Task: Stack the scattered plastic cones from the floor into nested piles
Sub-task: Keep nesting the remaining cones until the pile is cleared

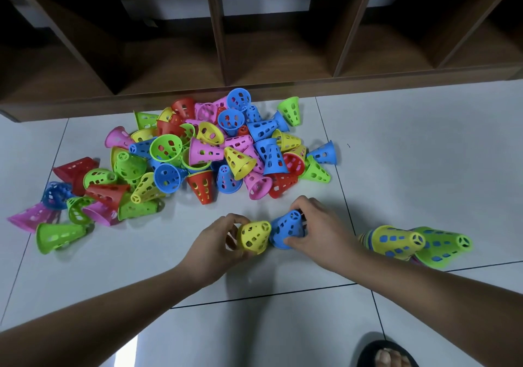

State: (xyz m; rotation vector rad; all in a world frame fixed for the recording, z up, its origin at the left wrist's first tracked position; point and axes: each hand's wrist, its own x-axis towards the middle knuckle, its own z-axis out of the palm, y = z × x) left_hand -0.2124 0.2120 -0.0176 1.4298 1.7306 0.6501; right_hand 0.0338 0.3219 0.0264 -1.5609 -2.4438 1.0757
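Two hands are in view: the left hand [215, 239] with one yellow cone [254, 236] and the right hand [319, 231] with one blue cone [288, 229]. There are two nested piles, one yellow-topped pile [393, 240] and one green-topped pile [444, 246]. The loose heap [215, 151] has more than forty cones in five colours, but overlap prevents an exact count. The shelf [218, 55] shows five openings. One sandalled foot [387, 356] is visible.

txt: none showing | labels/brands/nos.: nothing reading on cones [203, 151], shelf [220, 55] or floor [410, 154] | signs: none appearing in view
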